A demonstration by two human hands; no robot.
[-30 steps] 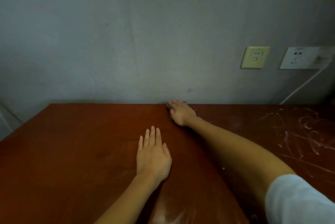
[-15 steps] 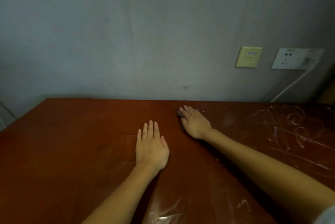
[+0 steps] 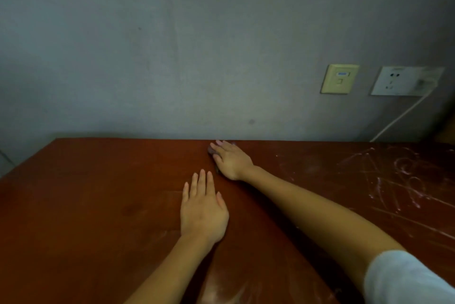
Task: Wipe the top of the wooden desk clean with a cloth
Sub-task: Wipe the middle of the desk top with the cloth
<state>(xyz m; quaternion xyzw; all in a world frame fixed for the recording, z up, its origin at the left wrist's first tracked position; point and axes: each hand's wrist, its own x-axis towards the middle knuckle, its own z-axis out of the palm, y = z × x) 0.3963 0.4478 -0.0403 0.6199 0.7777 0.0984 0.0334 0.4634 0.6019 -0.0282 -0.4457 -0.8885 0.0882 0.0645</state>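
The reddish-brown wooden desk (image 3: 98, 205) fills the lower half of the view, its far edge against a grey wall. My left hand (image 3: 203, 210) lies flat on the desk near the middle, fingers together, holding nothing. My right hand (image 3: 230, 159) reaches to the far edge by the wall and presses down on a small dark cloth (image 3: 211, 150). Only a sliver of the cloth shows past the fingertips; the rest is hidden under the palm. White chalky smears (image 3: 394, 180) cover the right part of the desk.
A yellowish wall plate (image 3: 339, 78) and a white power socket (image 3: 398, 80) sit on the wall at the right. A white cable (image 3: 403, 114) runs from the socket down behind the desk. The desk's left edge (image 3: 27, 160) slants away at the left.
My right hand slid back from the wall toward me with the cloth, then pushed out again to the far edge. The left hand stayed flat in place.
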